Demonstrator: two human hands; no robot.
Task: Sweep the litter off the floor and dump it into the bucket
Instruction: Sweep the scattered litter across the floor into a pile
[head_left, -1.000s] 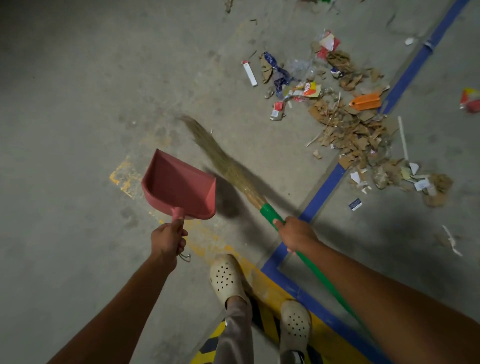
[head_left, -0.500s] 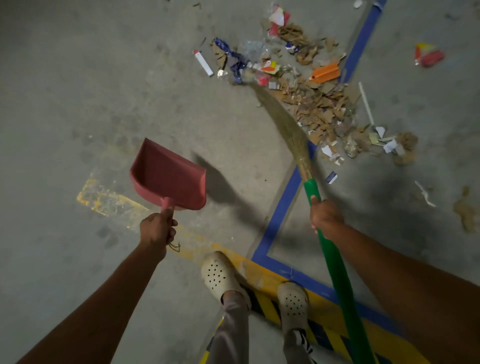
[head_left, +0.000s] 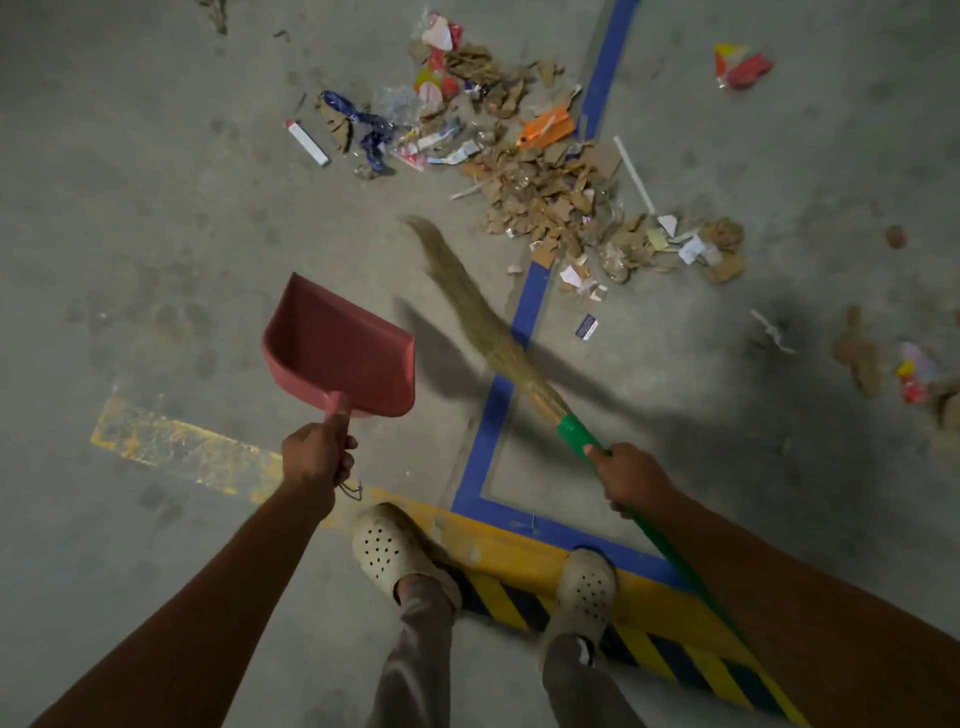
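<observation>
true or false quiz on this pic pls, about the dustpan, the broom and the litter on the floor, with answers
1. The left hand holds the pink plastic dustpan by its handle. True.
2. The dustpan is full of litter. False: its inside shows bare.
3. The right hand grips the green handle of the straw broom. True.
4. A bucket stands next to the pile of torn brown cardboard and wrappers. False: no bucket is in view.
5. The pile lies across the blue floor line. True.
</observation>
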